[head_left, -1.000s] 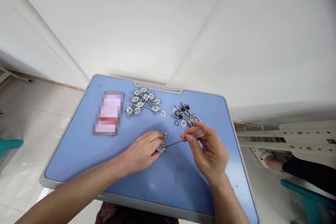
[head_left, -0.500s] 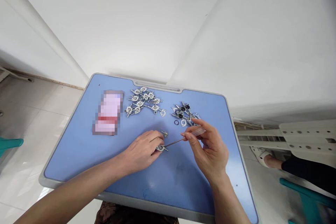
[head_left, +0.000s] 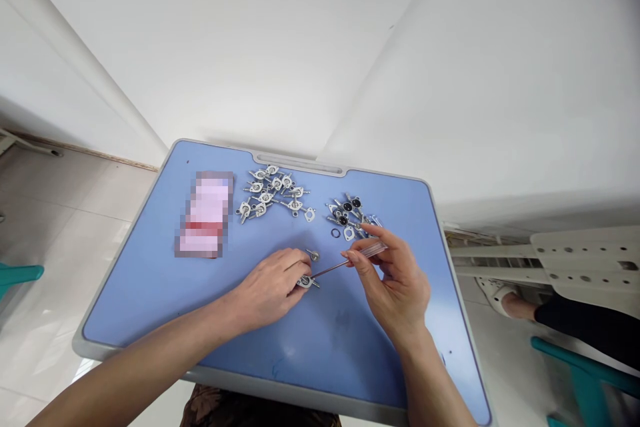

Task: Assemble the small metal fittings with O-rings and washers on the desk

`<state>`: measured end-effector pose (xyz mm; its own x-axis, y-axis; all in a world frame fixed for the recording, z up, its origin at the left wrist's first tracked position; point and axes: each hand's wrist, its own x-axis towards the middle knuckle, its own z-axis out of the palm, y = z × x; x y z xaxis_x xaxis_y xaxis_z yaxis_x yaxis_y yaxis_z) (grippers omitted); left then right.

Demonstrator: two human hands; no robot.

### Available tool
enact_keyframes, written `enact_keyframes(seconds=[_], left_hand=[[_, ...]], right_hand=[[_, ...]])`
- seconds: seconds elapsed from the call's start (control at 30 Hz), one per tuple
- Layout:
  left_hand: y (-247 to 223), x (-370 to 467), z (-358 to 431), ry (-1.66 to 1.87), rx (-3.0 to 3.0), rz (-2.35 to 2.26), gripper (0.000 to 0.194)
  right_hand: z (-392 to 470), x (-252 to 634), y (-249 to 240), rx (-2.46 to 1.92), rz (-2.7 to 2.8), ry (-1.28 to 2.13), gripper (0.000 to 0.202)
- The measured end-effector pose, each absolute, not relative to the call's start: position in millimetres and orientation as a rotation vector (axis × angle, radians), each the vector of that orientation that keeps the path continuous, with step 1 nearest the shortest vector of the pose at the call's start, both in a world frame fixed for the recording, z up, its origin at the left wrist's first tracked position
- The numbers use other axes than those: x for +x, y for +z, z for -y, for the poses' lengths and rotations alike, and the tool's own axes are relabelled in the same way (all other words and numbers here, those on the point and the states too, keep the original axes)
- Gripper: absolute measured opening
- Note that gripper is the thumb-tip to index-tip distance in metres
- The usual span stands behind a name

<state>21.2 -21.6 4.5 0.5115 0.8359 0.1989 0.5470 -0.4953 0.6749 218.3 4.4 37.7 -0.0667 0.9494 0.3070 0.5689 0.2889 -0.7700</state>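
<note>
My left hand (head_left: 273, 283) rests on the table, its fingers closed on a small metal valve body (head_left: 305, 281) with a flat flange and a thin stem. Between the thumb and fingers of my right hand (head_left: 393, 280) is a screwdriver (head_left: 373, 251) with a clear handle. Its shaft slants down to the left, and the tip meets the flange of the valve. Just beyond my left fingertips lies a loose small metal part (head_left: 313, 255) with a round end.
On the blue table (head_left: 225, 340), a cluster of similar metal valves (head_left: 267, 193) lies at the back. More parts (head_left: 347, 207), some with black discs, lie right, beside a black ring (head_left: 335, 233). A blurred-out flat object (head_left: 204, 213) lies left. Another person's foot (head_left: 510, 300) shows at right.
My right hand has shifted slightly left with the screwdriver, bringing its tip further over the valve's flange. My left hand holds still.
</note>
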Motion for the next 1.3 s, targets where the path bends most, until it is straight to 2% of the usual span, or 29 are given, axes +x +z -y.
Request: enact_keyframes(seconds=[0.4, 0.93, 1.3], left_hand=[[3.5, 21.0, 22.2, 0.714, 2.205, -1.124, 0.009], [6.0, 20.4, 21.7, 0.706, 2.186, -1.13, 0.01], [9.1, 20.5, 22.8, 0.686, 2.191, -1.135, 0.018]], right_hand=[[-3.2, 215.4, 39.3, -1.339, 1.75, 0.636, 0.033], [-13.4, 222.7, 37.1, -1.382, 1.567, 1.028, 0.029], [-15.2, 226.5, 43.4, -1.308, 1.37, 1.076, 0.026]])
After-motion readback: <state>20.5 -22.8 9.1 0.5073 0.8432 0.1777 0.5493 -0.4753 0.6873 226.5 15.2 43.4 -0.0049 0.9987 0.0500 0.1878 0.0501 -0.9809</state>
